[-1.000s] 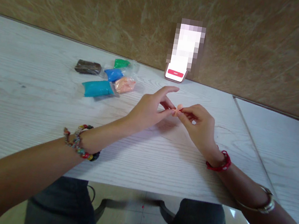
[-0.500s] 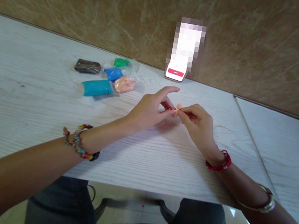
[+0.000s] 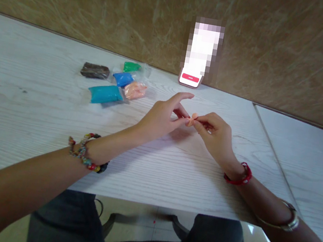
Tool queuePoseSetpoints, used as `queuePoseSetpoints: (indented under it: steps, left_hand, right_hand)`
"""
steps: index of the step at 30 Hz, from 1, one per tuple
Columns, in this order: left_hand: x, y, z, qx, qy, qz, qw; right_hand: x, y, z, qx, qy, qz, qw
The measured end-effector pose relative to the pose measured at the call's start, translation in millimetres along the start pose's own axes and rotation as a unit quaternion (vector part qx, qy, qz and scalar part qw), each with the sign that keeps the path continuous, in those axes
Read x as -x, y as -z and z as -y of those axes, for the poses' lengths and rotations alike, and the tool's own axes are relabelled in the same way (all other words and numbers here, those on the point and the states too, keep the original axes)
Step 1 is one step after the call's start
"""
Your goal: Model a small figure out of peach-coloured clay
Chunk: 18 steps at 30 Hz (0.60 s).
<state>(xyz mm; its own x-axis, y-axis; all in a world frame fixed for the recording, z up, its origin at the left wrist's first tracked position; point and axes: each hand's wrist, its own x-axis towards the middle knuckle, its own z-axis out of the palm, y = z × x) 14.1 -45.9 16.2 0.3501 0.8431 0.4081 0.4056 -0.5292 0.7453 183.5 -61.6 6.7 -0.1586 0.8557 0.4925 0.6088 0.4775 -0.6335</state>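
Between my two hands is a small lump of peach modelling clay [image 3: 193, 117], pinched from both sides just above the table. My left hand [image 3: 165, 115] grips its left side with thumb and fingertips, while the index finger is raised and stretched out. On the right side, the thumb and fingers of my right hand [image 3: 216, 136] press the clay together. Part of the lump is hidden by the fingertips, so its full shape does not show. An open-topped clear packet of peach clay [image 3: 135, 90] lies on the table to the left of my hands.
Packets of teal clay [image 3: 106, 94], blue clay [image 3: 123, 79], green clay [image 3: 131, 67] and brown clay [image 3: 95, 71] lie at the back left of the white table [image 3: 26, 115]. A phone [image 3: 190, 80] leans against the marbled wall [image 3: 106, 8]. A seam crosses the table at right.
The peach clay's upper part has shifted slightly between my fingertips and looks less round. Both hands stay nearly where they were, still pinching it.
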Motion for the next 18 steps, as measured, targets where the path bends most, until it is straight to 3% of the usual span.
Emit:
queuePoseSetpoints:
  steps: [11, 18]
  left_hand:
    - [0.2, 0.6, 0.7, 0.018, 0.006, 0.003, 1.000]
    - [-1.3, 0.8, 3.1, 0.057, 0.028, 0.006, 0.998]
  right_hand:
    - [0.1, 1.8, -0.2, -0.039, -0.019, 0.019, 0.999]
    - [2.2, 2.3, 1.9, 0.019, -0.004, -0.004, 1.000]
